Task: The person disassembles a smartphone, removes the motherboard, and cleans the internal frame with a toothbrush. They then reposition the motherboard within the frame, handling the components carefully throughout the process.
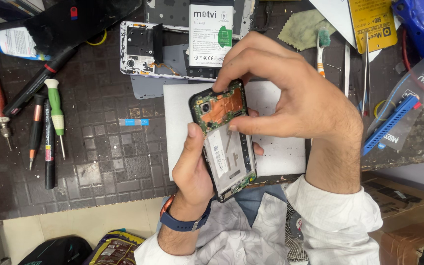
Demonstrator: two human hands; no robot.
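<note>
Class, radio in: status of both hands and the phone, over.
Left hand grips opened phone from below. Right hand pinches its top edge, fingers on circuit board. Nothing blocking.

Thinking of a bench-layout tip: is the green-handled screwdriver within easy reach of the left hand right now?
Probably not: the left hand grips the opened phone, so it isn't free, though the bare mat toward the green-handled screwdriver is unobstructed.

**Opened phone held over the white mat**

I see my left hand (192, 167) gripping an opened phone (224, 140) from below, thumb along its left edge, above the white mat (280, 147). My right hand (290, 98) pinches the phone's upper end, fingertips on the exposed copper-coloured board. Beyond the mat lies a second opened phone (172, 49) with a battery. Screwdrivers (50, 122) lie well left of the mat.
</note>
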